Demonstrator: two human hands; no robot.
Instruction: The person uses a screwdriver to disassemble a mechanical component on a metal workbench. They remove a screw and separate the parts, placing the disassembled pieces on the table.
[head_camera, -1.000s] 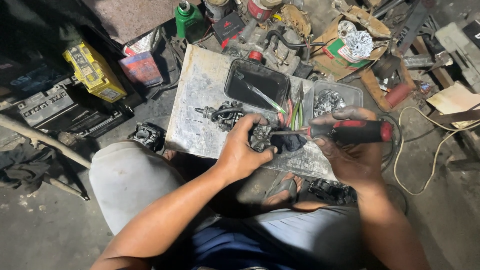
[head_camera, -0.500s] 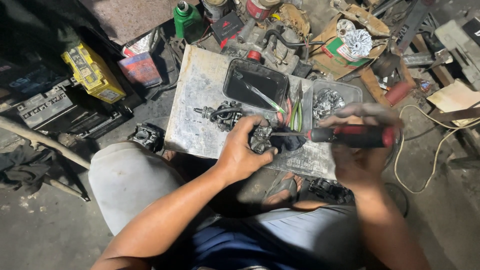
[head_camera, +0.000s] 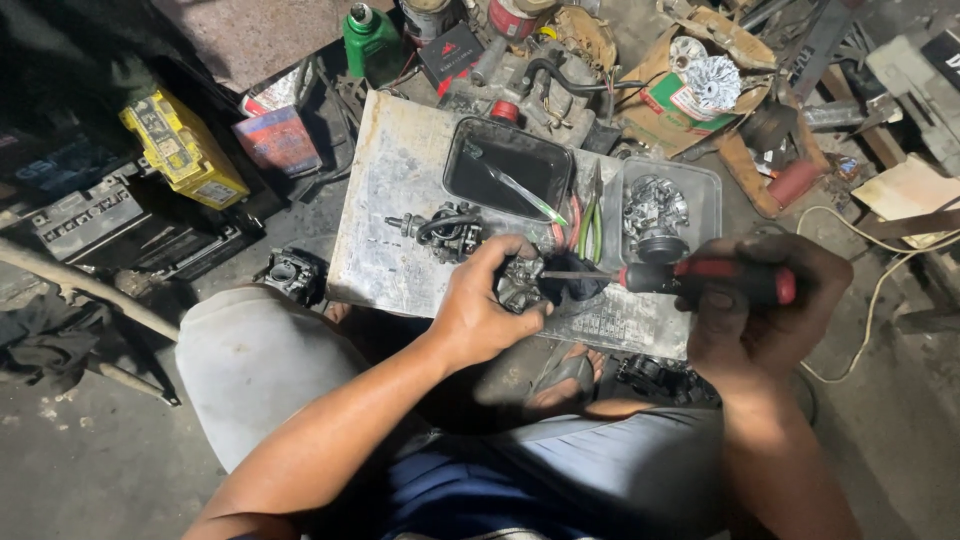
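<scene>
1. Small metal engine part (head_camera: 520, 283), grey and dark, looks like a carburettor body; it sits in the left hand (head_camera: 480, 310), held just above the near edge of the metal sheet (head_camera: 385, 215) that serves as a worktop on the floor.
2. The left hand is closed around the part, fingers curled over its top, thumb towards the person.
3. The right hand (head_camera: 755, 315) is wrapped tight round the red and black handle of a screwdriver (head_camera: 690, 282); the thin shaft runs level to the left and its tip meets the part; whether it sits in a screw head I cannot tell.
4. On the sheet, just left of the held part, lies a second carburettor (head_camera: 445, 232) with a black hose; behind it a black tray (head_camera: 505, 165) with a green-handled tool resting across it.
5. Right of the tray stands a clear plastic box (head_camera: 700, 195) holding small metal pieces; between tray and box lie a few red and green handled tools (head_camera: 585, 222).
6. Farther off: a green bottle (head_camera: 370, 40) at the top, a yellow box (head_camera: 182, 150) at the left, a torn cardboard carton (head_camera: 690, 95) at the upper right.
7. Another carburettor (head_camera: 292, 272) lies on the floor beside the person's left knee (head_camera: 250, 360); a foot in a sandal (head_camera: 565, 375) shows below the sheet.
</scene>
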